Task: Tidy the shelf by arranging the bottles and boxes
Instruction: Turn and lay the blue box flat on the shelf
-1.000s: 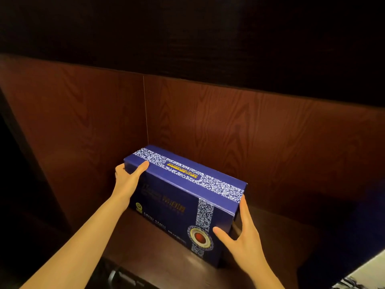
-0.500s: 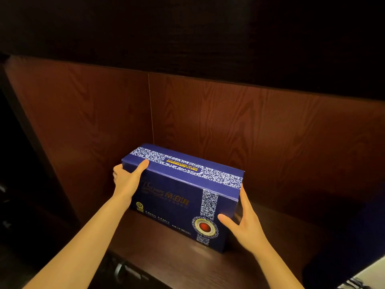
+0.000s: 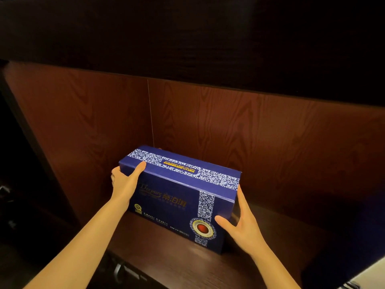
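A long dark-blue box (image 3: 170, 197) with a white floral band and a red-and-gold seal lies on the dark wooden shelf board (image 3: 166, 259), close to the back left corner. My left hand (image 3: 125, 182) grips its left end, thumb on the top front edge and fingers wrapped round the end. My right hand (image 3: 243, 228) presses the right end with straight fingers, thumb spread on the front face near the seal. No bottles are in view.
The reddish wood back panel (image 3: 250, 142) and left side panel (image 3: 83, 132) close in the compartment, with a dark board overhead. A dark bluish shape (image 3: 364, 236) stands at the right edge. A metal fitting (image 3: 118, 270) sits below the shelf's front edge.
Both hands have kept their hold on the box ends. The box has slid a little deeper toward the back left corner and turned slightly squarer to the back panel.
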The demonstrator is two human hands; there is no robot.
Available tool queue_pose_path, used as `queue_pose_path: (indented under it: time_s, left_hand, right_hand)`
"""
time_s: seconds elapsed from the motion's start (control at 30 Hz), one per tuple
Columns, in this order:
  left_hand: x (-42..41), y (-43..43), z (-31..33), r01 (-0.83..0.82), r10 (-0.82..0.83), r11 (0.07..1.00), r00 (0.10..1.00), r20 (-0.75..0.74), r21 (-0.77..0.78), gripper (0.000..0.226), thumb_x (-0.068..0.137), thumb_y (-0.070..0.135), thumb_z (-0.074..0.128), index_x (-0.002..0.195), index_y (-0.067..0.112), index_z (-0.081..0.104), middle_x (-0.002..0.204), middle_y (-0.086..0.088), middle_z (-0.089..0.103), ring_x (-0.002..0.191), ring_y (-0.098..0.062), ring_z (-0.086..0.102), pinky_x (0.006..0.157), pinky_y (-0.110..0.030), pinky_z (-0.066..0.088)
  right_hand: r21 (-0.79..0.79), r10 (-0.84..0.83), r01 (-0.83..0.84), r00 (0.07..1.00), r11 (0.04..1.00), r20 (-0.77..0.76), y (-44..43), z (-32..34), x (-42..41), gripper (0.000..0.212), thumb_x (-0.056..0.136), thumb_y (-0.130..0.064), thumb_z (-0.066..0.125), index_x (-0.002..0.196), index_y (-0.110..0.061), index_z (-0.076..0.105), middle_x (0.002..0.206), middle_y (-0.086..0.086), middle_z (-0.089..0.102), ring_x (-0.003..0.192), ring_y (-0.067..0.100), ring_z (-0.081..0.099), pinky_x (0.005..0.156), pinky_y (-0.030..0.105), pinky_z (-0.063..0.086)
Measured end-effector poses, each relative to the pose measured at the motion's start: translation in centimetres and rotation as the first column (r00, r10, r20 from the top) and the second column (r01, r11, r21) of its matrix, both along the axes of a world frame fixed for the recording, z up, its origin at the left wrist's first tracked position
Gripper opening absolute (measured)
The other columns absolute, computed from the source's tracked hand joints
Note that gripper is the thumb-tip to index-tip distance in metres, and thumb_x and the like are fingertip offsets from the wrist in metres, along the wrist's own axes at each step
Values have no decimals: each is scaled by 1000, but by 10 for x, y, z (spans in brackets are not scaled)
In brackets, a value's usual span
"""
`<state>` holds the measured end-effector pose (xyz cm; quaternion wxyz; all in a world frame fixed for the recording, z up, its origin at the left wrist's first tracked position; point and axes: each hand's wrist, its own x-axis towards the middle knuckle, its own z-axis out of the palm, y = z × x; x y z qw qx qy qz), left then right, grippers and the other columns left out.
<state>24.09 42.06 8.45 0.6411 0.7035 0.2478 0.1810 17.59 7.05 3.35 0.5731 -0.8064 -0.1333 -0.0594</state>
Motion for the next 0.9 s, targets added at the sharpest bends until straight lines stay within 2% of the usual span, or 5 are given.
queue_pose_path:
  time_s: [0.17,0.4,0.6,0.77,0.9]
  left_hand:
    - [-13,3,-4,95,-92,994,994,61,-56,97,81,53,75,156,27,20,155,-6,41,134,-29,47,97,-43,44]
    - [-40,15,-6,137,-134,990,986,101,-20,104,83,52,72,161,27,7,167,-2,20,149,-26,27,112,-48,34]
    - [-69,19,10,213,-216,976,960,179,39,108,75,58,70,160,29,10,167,0,17,151,-24,23,113,-45,31]
    - [-94,16,20,242,-266,962,934,238,126,100,78,57,67,159,28,18,166,-3,21,150,-26,24,110,-42,31]
    - [-120,15,23,296,-336,940,891,305,169,88,81,57,64,156,32,26,163,2,28,148,-21,28,110,-40,33]
  right_hand:
    - [-8,-8,8,1000,1000,-7,-1,9,-7,106,76,-47,87,150,-64,12,145,-46,37,134,-15,41,95,9,47]
    - [-31,-99,100,994,994,36,10,30,-40,105,70,-62,84,139,-76,8,139,-59,26,129,-29,32,89,-4,38]
    - [-46,-190,196,976,980,106,18,52,-72,107,61,-75,80,136,-80,4,150,-45,11,142,-3,23,113,27,32]
    - [-47,-230,241,957,969,178,22,71,-106,109,68,-59,82,146,-63,7,165,-24,14,149,0,23,120,34,31]
    - [-36,-257,272,939,962,228,19,82,-138,109,71,-53,83,150,-61,8,157,-39,16,147,-1,26,117,31,33]
